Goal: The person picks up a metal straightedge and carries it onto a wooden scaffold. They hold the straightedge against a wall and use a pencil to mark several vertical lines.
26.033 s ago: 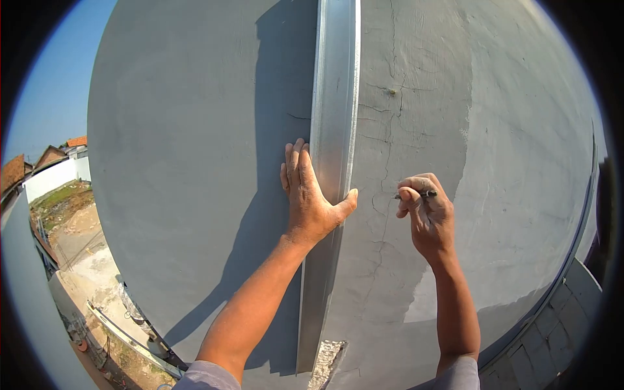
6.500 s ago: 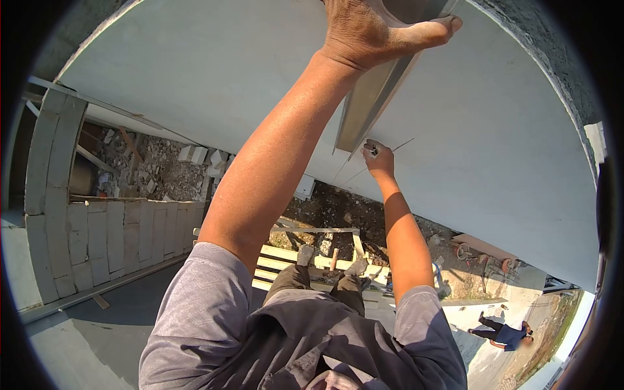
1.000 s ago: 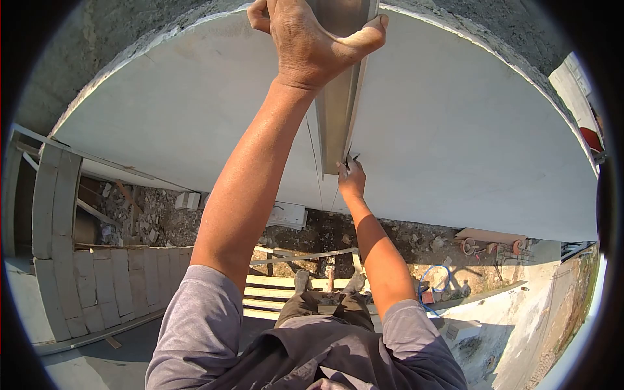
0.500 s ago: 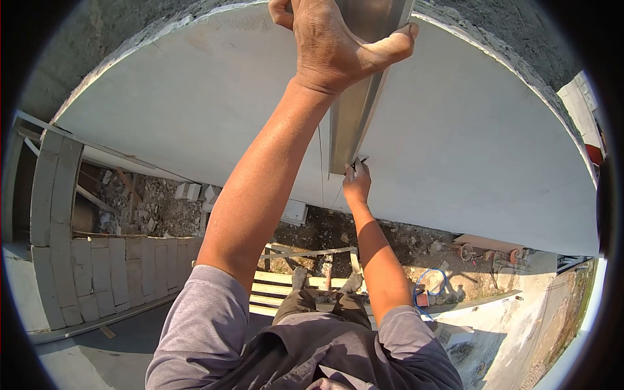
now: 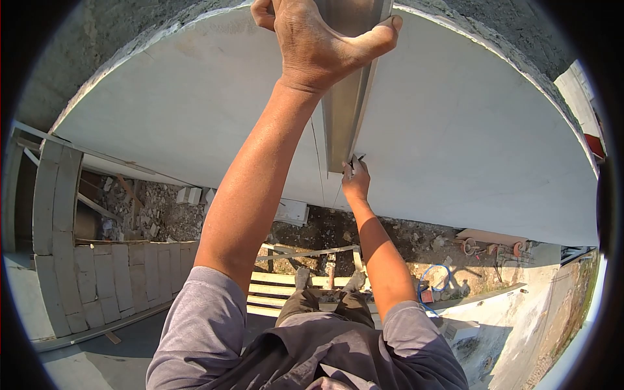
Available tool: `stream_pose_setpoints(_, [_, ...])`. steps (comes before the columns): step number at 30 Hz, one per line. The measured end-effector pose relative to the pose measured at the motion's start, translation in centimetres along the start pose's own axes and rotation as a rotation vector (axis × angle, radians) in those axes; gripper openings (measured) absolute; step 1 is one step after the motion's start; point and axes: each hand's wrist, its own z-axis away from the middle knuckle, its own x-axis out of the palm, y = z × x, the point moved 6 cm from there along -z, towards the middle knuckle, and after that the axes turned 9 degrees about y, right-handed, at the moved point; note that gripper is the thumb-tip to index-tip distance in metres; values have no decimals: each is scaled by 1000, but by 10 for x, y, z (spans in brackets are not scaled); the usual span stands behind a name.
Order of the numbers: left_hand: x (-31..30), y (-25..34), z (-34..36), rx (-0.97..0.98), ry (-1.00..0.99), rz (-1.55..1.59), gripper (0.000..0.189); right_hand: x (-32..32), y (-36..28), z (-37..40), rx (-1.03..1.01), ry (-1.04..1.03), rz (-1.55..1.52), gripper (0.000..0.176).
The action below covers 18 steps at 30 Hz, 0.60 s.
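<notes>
A long metal straightedge (image 5: 344,110) lies against a smooth pale wall (image 5: 455,123), running from the top of the view down to the middle. Near its upper part, my left hand (image 5: 315,49) is wrapped over it, thumb spread along the right side. At the lower end, my right hand (image 5: 355,179) pinches a small dark pencil-like tool (image 5: 359,158) beside the straightedge's right edge. Thin dark lines (image 5: 316,146) show on the wall left of the metal.
Under my feet are wooden slats (image 5: 266,290). Below lie rubble (image 5: 172,211), a blue hose (image 5: 447,276) and a red object (image 5: 426,296). A block wall (image 5: 130,276) stands at the left. The pale wall's rough top edge (image 5: 481,42) curves above.
The straightedge and my left hand have shifted slightly left in the view. My right hand remains near the lower end, now closer to the metal's right edge.
</notes>
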Motion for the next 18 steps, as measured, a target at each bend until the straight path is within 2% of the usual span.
stream_pose_setpoints(6, [-5, 6, -4, -41, -10, -33, 58, -1, 1, -1, -14, -10, -12, 36])
stream_pose_setpoints(18, [-6, 7, 0, 13, 44, -151, 60, 3, 8, 0, 53, -57, -42, 39])
